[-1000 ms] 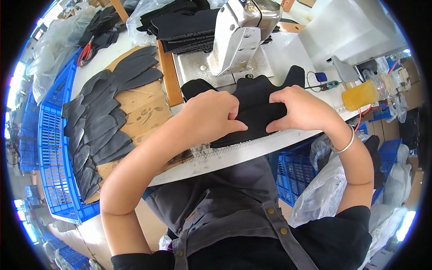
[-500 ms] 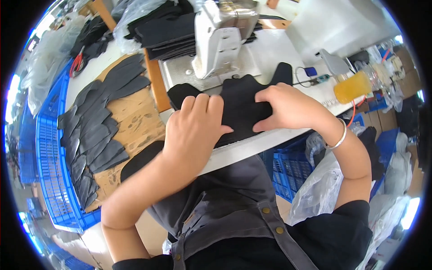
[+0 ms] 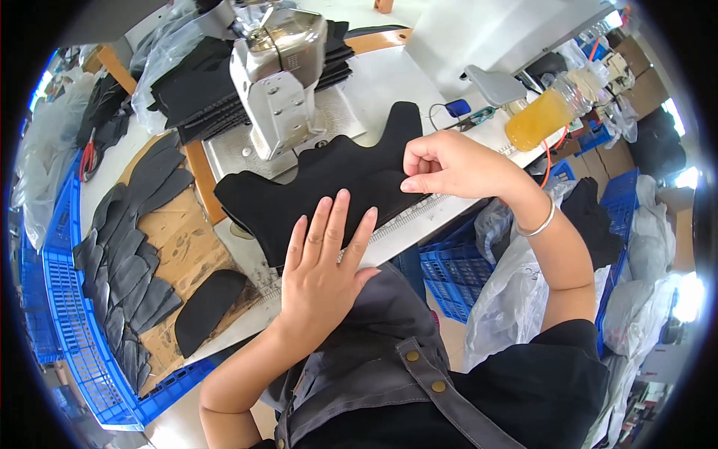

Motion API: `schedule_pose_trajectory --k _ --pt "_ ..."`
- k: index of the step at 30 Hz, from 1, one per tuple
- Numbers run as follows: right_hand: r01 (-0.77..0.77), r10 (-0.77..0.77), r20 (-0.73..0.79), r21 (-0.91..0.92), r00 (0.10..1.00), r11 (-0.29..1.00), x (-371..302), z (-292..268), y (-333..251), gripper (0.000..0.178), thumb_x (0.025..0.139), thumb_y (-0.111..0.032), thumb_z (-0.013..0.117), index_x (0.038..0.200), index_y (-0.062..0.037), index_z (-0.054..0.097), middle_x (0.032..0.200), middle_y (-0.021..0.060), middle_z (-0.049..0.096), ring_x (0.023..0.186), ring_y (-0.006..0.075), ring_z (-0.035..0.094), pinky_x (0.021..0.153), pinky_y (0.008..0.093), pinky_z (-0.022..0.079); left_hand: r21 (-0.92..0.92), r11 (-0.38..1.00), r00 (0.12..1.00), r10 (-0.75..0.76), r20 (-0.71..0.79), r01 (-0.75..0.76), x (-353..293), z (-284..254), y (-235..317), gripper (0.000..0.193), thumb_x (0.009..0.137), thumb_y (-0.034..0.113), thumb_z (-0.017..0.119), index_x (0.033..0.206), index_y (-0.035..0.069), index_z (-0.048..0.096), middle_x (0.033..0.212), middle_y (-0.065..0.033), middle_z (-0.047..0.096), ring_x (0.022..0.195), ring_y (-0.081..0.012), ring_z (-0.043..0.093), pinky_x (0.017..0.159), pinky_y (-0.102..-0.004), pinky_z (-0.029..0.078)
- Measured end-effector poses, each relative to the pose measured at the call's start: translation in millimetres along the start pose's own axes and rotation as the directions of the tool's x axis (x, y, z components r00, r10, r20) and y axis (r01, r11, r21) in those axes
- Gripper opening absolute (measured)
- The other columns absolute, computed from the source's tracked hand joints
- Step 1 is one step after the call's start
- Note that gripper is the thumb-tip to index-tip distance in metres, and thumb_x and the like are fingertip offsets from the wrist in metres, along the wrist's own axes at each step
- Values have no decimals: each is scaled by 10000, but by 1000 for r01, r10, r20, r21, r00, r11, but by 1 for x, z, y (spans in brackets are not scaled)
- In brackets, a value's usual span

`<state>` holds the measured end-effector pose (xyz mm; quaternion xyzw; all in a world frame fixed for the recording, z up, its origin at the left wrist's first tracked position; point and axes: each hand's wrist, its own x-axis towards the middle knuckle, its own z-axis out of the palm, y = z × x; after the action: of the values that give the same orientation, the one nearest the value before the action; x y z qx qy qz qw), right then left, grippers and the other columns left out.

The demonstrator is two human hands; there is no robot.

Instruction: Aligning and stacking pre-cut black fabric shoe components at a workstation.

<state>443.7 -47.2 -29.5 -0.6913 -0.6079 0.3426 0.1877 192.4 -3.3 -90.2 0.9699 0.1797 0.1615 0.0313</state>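
Note:
A black cut fabric piece (image 3: 318, 179) with a wavy far edge lies on the white sewing table (image 3: 419, 224), just in front of the sewing machine head (image 3: 278, 97). My left hand (image 3: 320, 266) rests flat on its near part, fingers spread. At the piece's right side, my right hand (image 3: 458, 166) has its fingers curled and thumb closed in at the edge, pinching the fabric. Part of that grip is hidden behind the fingers. The near edge of the fabric runs beside a ruler strip (image 3: 407, 217) on the table.
Overlapping black leaf-shaped pieces (image 3: 123, 262) and a rounded black piece (image 3: 209, 310) lie on cardboard (image 3: 176, 258) at left, by a blue crate (image 3: 71, 329). Behind the machine is a black fabric stack (image 3: 198, 93). A jar of yellow liquid (image 3: 538, 120) and a snipper (image 3: 479, 117) are at right.
My left hand has gone from curled at the fabric's left part to flat and spread on it. My right hand's thumb and fingers have closed together. The view has shifted, and the rounded black piece shows fully.

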Motion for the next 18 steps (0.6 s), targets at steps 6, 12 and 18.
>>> schedule_pose_trajectory --k 6,12,18 --pt "31 -32 -78 -11 996 999 -5 7 3 235 824 -217 705 765 -15 600 632 69 613 566 166 570 565 301 456 38 999 1000 -8 -6 8 0 1 3 717 756 417 671 1396 184 445 1483 -162 325 1354 -330 338 1087 -460 284" --pt "20 -26 -97 -62 995 998 -7 9 4 227 827 -179 706 758 -24 555 630 39 580 580 117 530 544 273 436 46 999 1000 -7 4 7 2 0 4 723 753 422 669 1399 188 442 1484 -162 324 1352 -324 341 1084 -462 291" --pt "-156 82 -183 -433 980 888 -13 16 -25 263 745 -193 754 858 -45 568 742 58 625 680 207 606 618 324 475 27 999 1000 -21 10 20 3 -3 2 732 728 394 699 1385 182 454 1468 -161 344 1329 -318 368 1060 -451 319"
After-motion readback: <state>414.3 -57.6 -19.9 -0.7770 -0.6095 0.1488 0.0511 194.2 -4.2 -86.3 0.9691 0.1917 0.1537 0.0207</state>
